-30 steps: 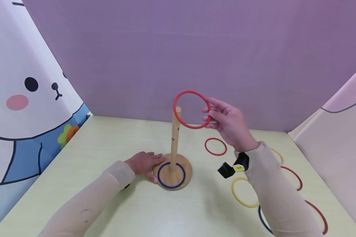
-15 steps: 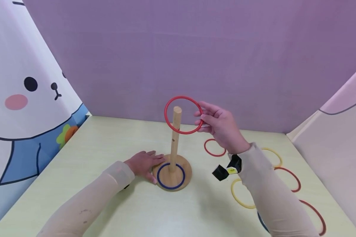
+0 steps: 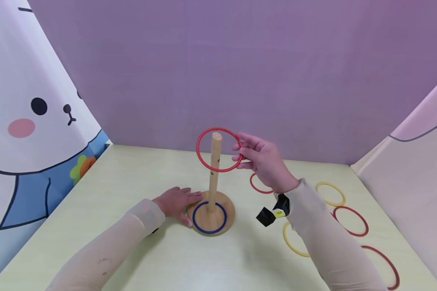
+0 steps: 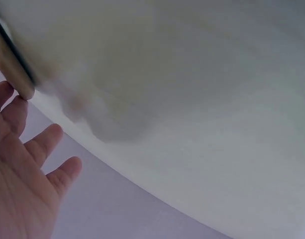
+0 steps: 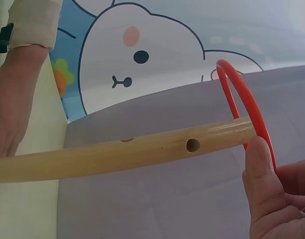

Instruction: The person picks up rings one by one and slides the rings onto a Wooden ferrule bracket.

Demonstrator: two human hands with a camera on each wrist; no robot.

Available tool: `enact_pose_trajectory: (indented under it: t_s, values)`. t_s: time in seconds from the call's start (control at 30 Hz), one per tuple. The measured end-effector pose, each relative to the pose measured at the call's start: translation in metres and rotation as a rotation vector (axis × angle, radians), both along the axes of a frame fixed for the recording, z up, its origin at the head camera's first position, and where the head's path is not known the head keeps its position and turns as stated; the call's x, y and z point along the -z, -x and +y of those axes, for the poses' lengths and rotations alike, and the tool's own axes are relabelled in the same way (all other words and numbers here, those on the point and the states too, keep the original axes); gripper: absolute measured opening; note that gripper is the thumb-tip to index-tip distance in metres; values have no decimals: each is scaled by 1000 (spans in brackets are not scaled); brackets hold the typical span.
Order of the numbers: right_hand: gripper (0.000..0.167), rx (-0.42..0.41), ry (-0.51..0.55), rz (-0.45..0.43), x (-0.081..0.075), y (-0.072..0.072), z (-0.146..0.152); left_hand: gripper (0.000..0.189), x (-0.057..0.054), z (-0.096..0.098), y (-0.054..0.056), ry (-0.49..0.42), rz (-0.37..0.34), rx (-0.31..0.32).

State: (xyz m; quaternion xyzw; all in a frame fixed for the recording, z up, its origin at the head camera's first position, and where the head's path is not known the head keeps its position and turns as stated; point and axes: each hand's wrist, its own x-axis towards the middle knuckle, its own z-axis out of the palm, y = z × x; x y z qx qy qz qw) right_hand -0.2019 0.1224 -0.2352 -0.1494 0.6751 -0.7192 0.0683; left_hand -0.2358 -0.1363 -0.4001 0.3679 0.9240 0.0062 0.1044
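Mid-frame, our right grip [image 3: 264, 159] pinches a thin red ring [image 3: 198, 150] around the tip of a pale wooden peg [image 3: 213, 182]; our left grip [image 3: 175, 202], spread, touches its round wooden base [image 3: 231, 210]

Left grip [image 3: 175, 203] touches the wooden base [image 3: 230, 208]; right grip [image 3: 265, 159] pinches a red ring [image 3: 198, 149].
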Motion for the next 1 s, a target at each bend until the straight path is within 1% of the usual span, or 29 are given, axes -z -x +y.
enact_pose_trajectory:
  t_s: [0.27, 0.43, 0.57, 0.73, 1.0]
  values:
    - [47, -4, -17, 2, 5, -2, -1, 88, 1, -1, -1, 1, -5, 0]
    - [47, 10, -29, -14, 8, -2, -3, 89, 2, -2, -3, 46, 7, 24]
    - [47, 7, -34, -5, 11, -3, -3, 89, 1, -2, -5, 73, 27, 41]
    - [46, 18, -37, -10, 14, -4, -3, 87, 0, -2, -5, 75, 32, 43]
    - [46, 15, -56, -19, 15, -6, -3, 88, 2, -4, -4, 70, 11, 32]
